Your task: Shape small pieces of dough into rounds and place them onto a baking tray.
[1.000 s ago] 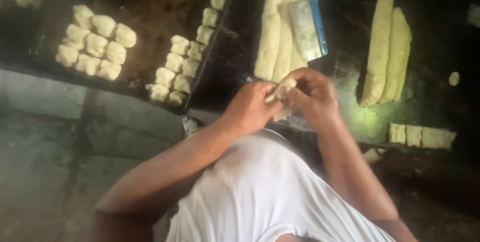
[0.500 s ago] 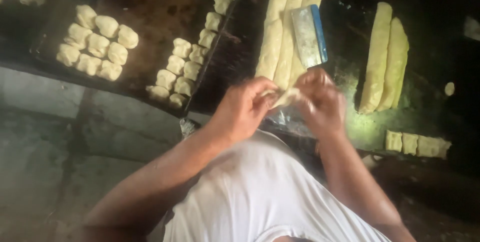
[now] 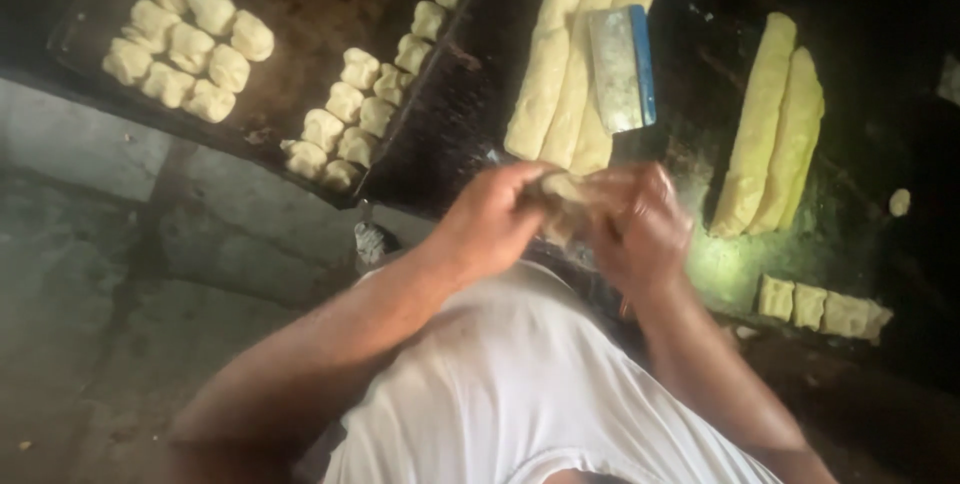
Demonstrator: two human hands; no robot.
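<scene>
I see the small dough piece (image 3: 562, 194) pinched between my left hand (image 3: 490, 222) and right hand (image 3: 640, 229), fingers of both clenched on it above the bench's near edge, just short of the dough logs (image 3: 575, 64), neither hand nearer.

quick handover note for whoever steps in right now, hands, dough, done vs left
Left hand and right hand: both closed on one dough piece, over the dark worktop.
Dough scraper lies on three dough logs; two more logs at right.
Done: shaped pieces in rows on the tray.
Left: cut pieces and all logs.
</scene>
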